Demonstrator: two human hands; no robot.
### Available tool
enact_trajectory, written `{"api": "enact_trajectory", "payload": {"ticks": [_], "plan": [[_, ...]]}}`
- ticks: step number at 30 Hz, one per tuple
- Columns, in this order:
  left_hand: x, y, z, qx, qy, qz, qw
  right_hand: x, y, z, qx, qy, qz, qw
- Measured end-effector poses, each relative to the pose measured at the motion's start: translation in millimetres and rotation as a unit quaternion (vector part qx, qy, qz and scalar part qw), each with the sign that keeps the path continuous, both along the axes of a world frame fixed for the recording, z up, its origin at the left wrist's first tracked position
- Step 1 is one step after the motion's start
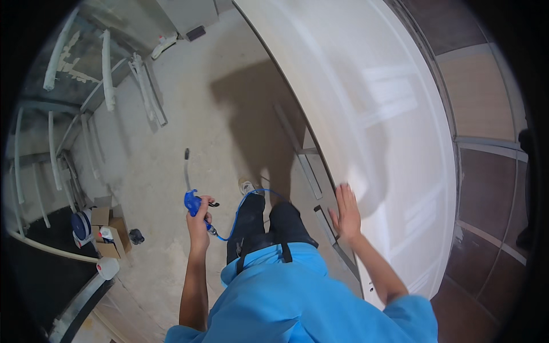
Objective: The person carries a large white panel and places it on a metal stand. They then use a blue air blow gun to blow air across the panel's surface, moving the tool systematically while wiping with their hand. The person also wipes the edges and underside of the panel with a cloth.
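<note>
My left hand [199,220] is closed around a blue air blow gun [193,202], its thin metal nozzle [186,171] pointing away from me over the floor. From the gun's lower end a blue air hose [235,220] loops past my legs. On the right, my right hand [347,212] lies with its fingers stretched out on the near left edge of a long white panel [406,171]. The panel has a glossy surface that reflects light, with a dark strip along its left edge. Small dark holes [370,286] show at its near corner.
At left stands a metal rack [40,106] with pale wrapped bars [108,68] sticking out. Below it are an open cardboard box [111,228] and a blue round item [81,226]. Metal supports [309,174] show under the panel. Brown panelling [486,211] lines the right side.
</note>
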State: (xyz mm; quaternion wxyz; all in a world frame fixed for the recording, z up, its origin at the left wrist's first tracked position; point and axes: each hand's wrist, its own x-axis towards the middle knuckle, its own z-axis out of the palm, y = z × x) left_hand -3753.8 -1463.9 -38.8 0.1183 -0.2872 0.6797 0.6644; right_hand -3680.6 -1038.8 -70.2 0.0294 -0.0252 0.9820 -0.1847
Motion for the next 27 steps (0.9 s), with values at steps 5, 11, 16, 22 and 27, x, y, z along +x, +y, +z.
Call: {"api": "enact_trajectory", "payload": {"ticks": [5,11,16,22,27], "plan": [[13.1,12.6,-76.3,-0.003,0.027,-0.027,0.999,-126.5,8.2,-103.7,-0.008,0.149,0.045,0.988],[42.7,38.2,-111.5,0.024,0.046,-0.103,0.993,-74.9,22.6,-143.5,-0.007,0.167,0.012,0.986],[78.8,22.4,-117.5,-0.04,0.023,-0.038,0.998,63.4,38.1,-120.1,-0.004,0.009,-0.006,1.0],[37.9,48.5,-118.0,-0.046,-0.015,-0.004,0.999,-150.0,33.7,-117.1,-0.019,0.18,0.064,0.981],[-18.1,69.3,-109.2,0.0,0.012,-0.081,0.997,-178.8,24.4,-103.1,-0.016,0.183,0.032,0.982]]}}
